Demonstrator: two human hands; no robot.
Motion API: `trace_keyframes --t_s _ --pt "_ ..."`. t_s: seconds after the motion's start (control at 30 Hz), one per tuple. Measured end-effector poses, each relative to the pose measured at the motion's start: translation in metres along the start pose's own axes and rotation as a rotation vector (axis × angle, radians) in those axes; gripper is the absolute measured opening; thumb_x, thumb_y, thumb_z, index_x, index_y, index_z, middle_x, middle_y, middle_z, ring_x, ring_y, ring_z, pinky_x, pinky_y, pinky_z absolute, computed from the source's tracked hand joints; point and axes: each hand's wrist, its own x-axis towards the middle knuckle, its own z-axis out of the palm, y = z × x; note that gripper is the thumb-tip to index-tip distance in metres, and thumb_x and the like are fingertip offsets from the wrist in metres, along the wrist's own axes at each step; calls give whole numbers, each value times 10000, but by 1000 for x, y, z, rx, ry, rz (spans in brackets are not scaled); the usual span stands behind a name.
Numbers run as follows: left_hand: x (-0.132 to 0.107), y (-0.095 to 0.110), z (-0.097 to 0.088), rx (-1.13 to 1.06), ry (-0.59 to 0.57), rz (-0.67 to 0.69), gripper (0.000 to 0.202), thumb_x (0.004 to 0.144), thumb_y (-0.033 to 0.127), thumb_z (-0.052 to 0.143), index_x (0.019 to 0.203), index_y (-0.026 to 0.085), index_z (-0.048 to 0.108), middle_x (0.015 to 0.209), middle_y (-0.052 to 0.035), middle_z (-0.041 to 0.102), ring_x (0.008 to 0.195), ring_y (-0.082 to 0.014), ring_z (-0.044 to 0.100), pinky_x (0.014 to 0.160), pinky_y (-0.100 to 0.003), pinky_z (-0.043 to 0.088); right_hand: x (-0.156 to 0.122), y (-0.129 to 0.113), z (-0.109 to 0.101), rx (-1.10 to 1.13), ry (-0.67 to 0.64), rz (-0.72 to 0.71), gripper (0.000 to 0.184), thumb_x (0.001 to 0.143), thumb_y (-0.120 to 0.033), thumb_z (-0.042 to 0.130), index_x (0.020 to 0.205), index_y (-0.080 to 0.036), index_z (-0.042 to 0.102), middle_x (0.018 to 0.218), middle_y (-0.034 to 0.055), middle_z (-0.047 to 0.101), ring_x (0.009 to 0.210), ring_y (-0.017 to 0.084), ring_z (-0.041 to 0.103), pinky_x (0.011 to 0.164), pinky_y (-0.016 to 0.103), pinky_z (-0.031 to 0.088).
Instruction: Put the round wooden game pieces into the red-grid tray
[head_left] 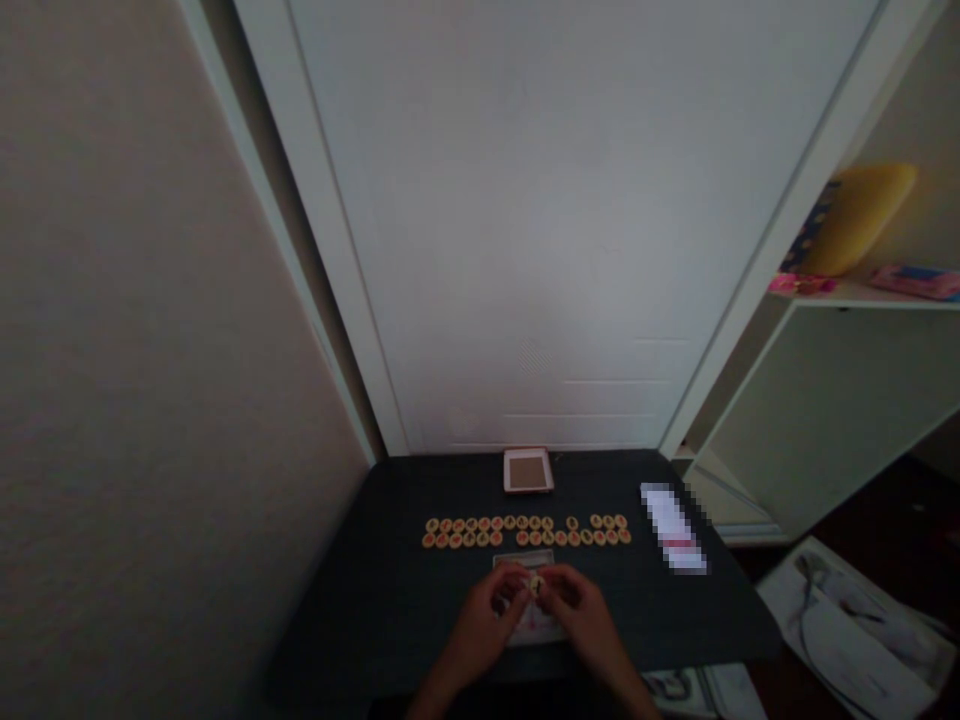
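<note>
Both my hands meet over the near middle of a dark table point(390, 600). My left hand point(487, 622) and my right hand point(581, 612) have their fingers pinched together around a small round wooden piece point(535, 583). Under them lies a flat box or tray point(525, 562), mostly hidden by the hands. Beyond it, two rows of several round wooden game pieces point(525, 531) with red marks run across the table.
A small square box lid point(528, 470) sits at the table's far edge, against a white door. A blurred white card point(673, 527) lies at the right. A white shelf unit point(840, 400) with a yellow cushion stands to the right, and a white bag point(847, 620) lies on the floor.
</note>
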Motion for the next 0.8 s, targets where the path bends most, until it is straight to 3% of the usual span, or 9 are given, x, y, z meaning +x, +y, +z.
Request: trace_keyframes --t_s 0.27,0.47,0.67,0.8 --pt "0 -14 -16 41 96 -23 327 914 481 565 1019 206 707 1007 -80 757 940 -238 692 849 -338 536 -3 -3 -13 -9 122 63 472 746 -594 744 1014 -205 726 854 59 733 752 239 686 690 334 544" --pt "-5 -36 -24 245 234 15 351 885 513 583 1023 218 715 964 -75 737 806 -229 685 728 -330 552 4 -2 -24 -28 150 29 416 729 -571 766 895 -194 705 800 34 683 711 215 661 658 305 534" --pt "-9 -50 -21 280 216 104 316 897 478 577 1052 239 714 1052 -85 703 794 -209 677 710 -312 561 10 -2 -18 8 107 25 383 746 -523 756 939 -201 681 798 19 671 714 208 660 652 295 523" --pt "-12 -50 -18 273 231 110 289 891 470 594 1029 253 728 1089 -82 702 833 -220 689 742 -324 572 11 2 -10 28 93 42 382 678 -453 795 946 -216 663 849 21 683 738 222 676 654 300 524"
